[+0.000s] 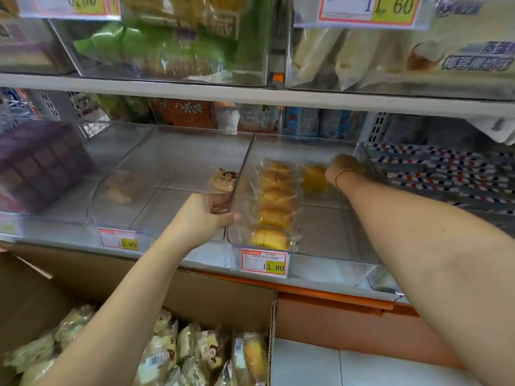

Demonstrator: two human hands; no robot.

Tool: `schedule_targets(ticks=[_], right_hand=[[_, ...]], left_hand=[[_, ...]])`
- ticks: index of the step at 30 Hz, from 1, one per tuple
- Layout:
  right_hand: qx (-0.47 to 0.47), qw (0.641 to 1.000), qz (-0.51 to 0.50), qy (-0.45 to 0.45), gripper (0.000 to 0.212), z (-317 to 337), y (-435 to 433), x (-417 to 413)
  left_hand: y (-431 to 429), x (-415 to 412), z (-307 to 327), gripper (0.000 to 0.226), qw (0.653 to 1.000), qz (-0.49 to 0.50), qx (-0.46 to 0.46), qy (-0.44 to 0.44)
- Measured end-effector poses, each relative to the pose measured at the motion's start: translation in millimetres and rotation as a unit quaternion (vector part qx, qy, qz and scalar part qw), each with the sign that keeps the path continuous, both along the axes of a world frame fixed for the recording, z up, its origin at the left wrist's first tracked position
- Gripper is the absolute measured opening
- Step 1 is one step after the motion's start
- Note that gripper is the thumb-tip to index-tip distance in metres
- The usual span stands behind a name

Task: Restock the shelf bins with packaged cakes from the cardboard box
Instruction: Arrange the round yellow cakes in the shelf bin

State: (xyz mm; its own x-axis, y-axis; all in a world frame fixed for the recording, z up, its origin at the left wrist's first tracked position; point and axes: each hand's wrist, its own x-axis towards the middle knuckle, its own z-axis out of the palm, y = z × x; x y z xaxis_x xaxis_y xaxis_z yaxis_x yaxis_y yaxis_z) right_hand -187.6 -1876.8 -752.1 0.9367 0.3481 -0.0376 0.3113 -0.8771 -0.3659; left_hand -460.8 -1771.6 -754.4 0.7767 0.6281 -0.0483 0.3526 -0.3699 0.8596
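left hand (206,215): arm reaching forward, fingers curled round bin wall (243,168) | right hand (344,167): arm stretched farther in, wrist bent, fingers hidden

Place: retail shop; I face a snack aisle.
Price labels (264,263): red-and-yellow, clipped to bin fronts, one reading 12.80.
Shelves (195,90): tiered, white, carrying clear bins (334,246) of packaged goods.
Stock: open cardboard box (217,296) of wrapped cakes (206,349) below.
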Motion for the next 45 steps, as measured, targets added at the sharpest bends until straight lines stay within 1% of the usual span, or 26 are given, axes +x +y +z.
schedule_targets(ticks=[2,4,6,9,11,12,14,16,18,20,22,25,28,31,33,35,37,38,39,40,41,42,43,44,45], right_hand=[[-0.002,1.0,-0.006,-0.008,0.038,-5.4,3.1,-2.3],[0.013,1.0,-0.016,-0.023,0.049,-7.1,5.8,-7.4],[0.017,0.999,-0.003,-0.039,0.056,-7.4,7.0,-10.6],[0.006,0.999,0.017,-0.034,0.062,-8.6,6.5,-17.5],[-0.039,0.998,0.023,-0.044,0.062,-5.3,4.3,-26.7],[-0.077,0.995,0.034,-0.062,0.061,-0.4,2.8,-33.4],[-0.156,0.978,0.077,-0.111,0.048,16.1,2.2,-52.1],[-0.194,0.962,0.12,-0.147,0.037,37.7,3.5,-79.5],[-0.204,0.949,0.157,-0.18,0.03,56.0,2.2,-116.1],[-0.192,0.925,0.231,-0.233,0.026,65.7,-8.3,-157.2],[-0.161,0.903,0.321,-0.235,0.029,64.0,-20.3,-196.4],[-0.149,0.874,0.433,-0.161,0.016,34.3,-17.0,-240.0],[-0.191,0.849,0.486,-0.082,0.013,-8.3,-1.2,-269.9],[-0.246,0.835,0.492,0.008,0.016,-57.3,13.6,-286.1],[-0.266,0.828,0.491,0.056,0.014,-86.7,22.7,-289.7],[-0.266,0.828,0.486,0.085,0.021,-112.4,30.7,-290.1],[-0.276,0.825,0.48,0.113,0.023,-132.0,35.0,-290.2],[-0.28,0.824,0.474,0.131,0.02,-139.7,35.5,-290.3],[-0.287,0.82,0.469,0.158,0.017,-146.1,34.7,-290.6],[-0.305,0.808,0.468,0.189,0.018,-151.8,33.1,-291.1],[-0.335,0.788,0.469,0.218,0.027,-158.7,31.8,-292.5],[-0.371,0.766,0.468,0.24,0.035,-166.8,29.0,-293.9],[-0.402,0.747,0.463,0.256,0.04,-175.4,26.2,-294.9],[-0.425,0.736,0.447,0.278,0.045,-183.8,23.9,-295.7],[-0.437,0.734,0.424,0.302,0.048,-191.1,21.2,-295.9]], left_hand=[[2.2,-0.4,-1.2,0.053,1.0,0.002,-0.011,0.008],[3.4,0.4,-2.1,0.055,1.0,0.001,-0.015,0.009],[3.5,1.4,-3.0,0.052,1.0,-0.004,-0.004,0.007],[3.7,1.8,-2.8,0.046,1.0,-0.014,0.016,0.01],[5.5,1.2,-4.4,0.043,1.0,-0.021,0.011,-0.002],[6.2,0.0,-4.8,0.042,1.0,-0.023,0.01,-0.01],[5.2,-3.9,-5.5,0.038,0.999,-0.035,0.032,-0.015],[1.2,-11.6,-5.9,0.033,0.998,-0.036,0.042,-0.024],[-3.6,-28.9,-5.8,0.023,0.998,-0.003,-0.001,-0.063],[-5.3,-52.8,-9.5,0.008,0.991,0.052,-0.038,-0.114],[-1.7,-79.2,-17.2,0.02,0.987,0.105,-0.013,-0.123],[8.1,-122.2,-39.4,0.027,0.983,0.158,0.032,-0.089],[16.6,-161.8,-75.8,0.024,0.979,0.194,0.053,-0.008],[21.2,-198.1,-117.9,0.018,0.975,0.198,0.053,0.083],[22.8,-223.6,-147.1,0.014,0.965,0.2,0.059,0.157],[25.1,-250.9,-174.9,0.013,0.949,0.215,0.054,0.224],[29.8,-278.6,-196.9,0.014,0.923,0.229,0.017,0.307],[32.3,-289.8,-204.9,0.015,0.906,0.21,-0.001,0.368],[33.0,-298.1,-211.6,0.017,0.885,0.165,-0.011,0.436],[31.5,-302.4,-217.6,0.019,0.863,0.111,-0.015,0.493],[27.1,-303.3,-222.3,0.023,0.845,0.062,-0.015,0.531],[19.6,-300.6,-225.8,0.028,0.84,0.022,-0.014,0.542],[12.3,-294.8,-229.2,0.032,0.85,-0.005,-0.011,0.527],[3.1,-285.3,-229.6,0.033,0.867,-0.015,-0.014,0.498],[-6.9,-274.4,-225.4,0.034,0.887,-0.017,-0.019,0.46]])
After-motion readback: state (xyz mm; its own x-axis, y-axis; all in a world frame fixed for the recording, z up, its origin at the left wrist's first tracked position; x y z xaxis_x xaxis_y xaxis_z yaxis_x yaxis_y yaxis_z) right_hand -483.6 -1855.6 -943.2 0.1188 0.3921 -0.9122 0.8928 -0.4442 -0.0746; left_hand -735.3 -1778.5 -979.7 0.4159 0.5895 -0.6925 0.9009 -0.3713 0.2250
